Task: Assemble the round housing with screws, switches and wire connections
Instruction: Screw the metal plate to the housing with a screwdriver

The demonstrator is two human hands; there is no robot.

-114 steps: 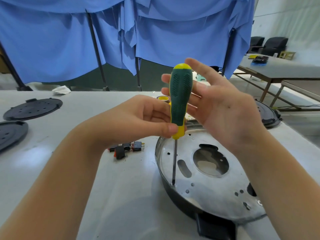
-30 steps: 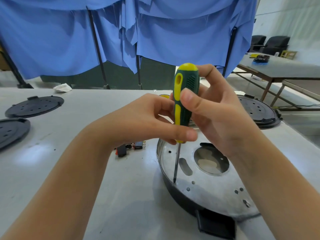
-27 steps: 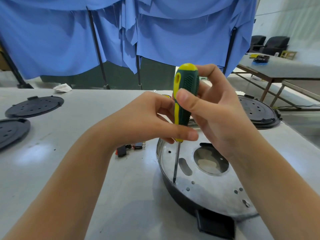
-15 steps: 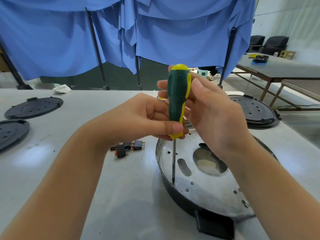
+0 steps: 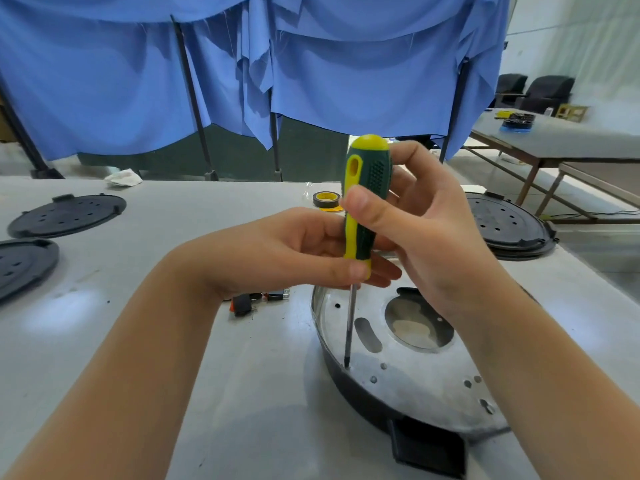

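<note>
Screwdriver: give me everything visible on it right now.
The screwdriver has a dark green textured handle with yellow inlay and a yellow cap, plastic by the look, and a thin metal shaft. It stands close to upright, tip down on the metal plate of the round housing near its left rim. The right hand grips the upper handle, thumb across the front; the left hand pinches the yellow collar at its base.

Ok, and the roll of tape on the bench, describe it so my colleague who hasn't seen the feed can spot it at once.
Start at the round housing on the white table and follow the upright screwdriver that both hands hold. Just left of its handle, farther back on the table, lies the tape roll. It is a small flat ring, black outside and yellow inside, unlike the wide black perforated discs around it.
</note>
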